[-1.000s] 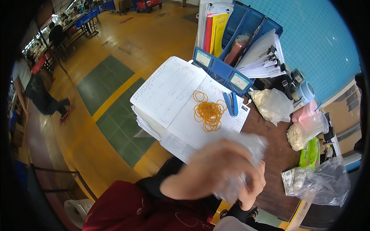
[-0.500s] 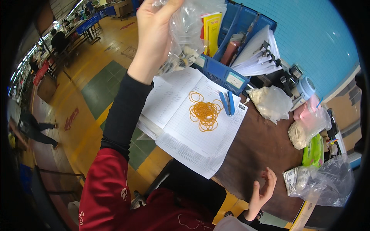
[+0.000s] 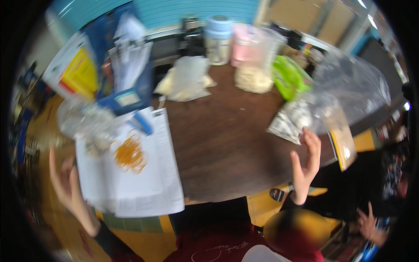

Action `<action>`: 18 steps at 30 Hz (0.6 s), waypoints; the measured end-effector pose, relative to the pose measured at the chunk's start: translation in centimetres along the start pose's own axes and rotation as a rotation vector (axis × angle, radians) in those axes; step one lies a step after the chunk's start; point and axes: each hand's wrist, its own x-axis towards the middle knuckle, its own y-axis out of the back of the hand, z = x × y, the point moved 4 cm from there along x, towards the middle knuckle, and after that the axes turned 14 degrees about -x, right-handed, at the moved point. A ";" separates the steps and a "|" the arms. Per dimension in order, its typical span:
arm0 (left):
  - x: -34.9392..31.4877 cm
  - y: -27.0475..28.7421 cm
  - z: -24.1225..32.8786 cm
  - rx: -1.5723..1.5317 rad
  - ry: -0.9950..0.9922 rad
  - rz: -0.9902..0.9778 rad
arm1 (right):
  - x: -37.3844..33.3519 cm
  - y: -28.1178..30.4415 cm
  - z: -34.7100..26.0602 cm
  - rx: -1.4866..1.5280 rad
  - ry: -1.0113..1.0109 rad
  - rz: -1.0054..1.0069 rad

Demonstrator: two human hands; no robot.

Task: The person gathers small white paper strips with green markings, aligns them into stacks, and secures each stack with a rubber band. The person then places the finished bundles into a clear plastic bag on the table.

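Observation:
My left hand [image 3: 67, 183] is open, fingers apart, beside the left edge of the papers [image 3: 170, 174], and holds nothing. Just beyond its fingertips rests a clear plastic bag [image 3: 85, 118] with small dark and pale pieces in it, blurred. A loose pile of orange rubber bands [image 3: 130, 155] lies on the papers, with a small blue tool [image 3: 143, 123] behind it. My right hand [image 3: 306, 161] hovers open and empty, fingers half curled, at the table's right front edge. Nearest to it is a white packet with dark print [image 3: 290, 120].
Blue file trays [image 3: 126, 102] with papers stand back left. Along the back are a cream-filled bag [image 3: 185, 81], a blue-lidded jar [image 3: 218, 41], a pink container [image 3: 242, 46] and a green packet [image 3: 290, 78]. A large clear bag [image 3: 353, 83] lies right. Another person's hand [image 3: 369, 222] shows lower right.
My left hand has let go of the clear bag of small pieces, come down and opened. The bag is now at the papers' far left. The view has swung to the right.

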 end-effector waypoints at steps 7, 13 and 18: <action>-13.6 -10.9 2.9 -0.805 0.088 -0.327 | 1.9 4.0 10.0 0.040 -0.486 0.527; -15.6 -24.2 5.0 -0.623 0.356 -0.862 | -0.8 -2.4 12.1 -0.450 -0.303 -0.214; -14.2 -28.9 4.0 -0.259 0.047 -0.864 | -1.9 -4.9 5.8 -0.050 -0.172 -0.387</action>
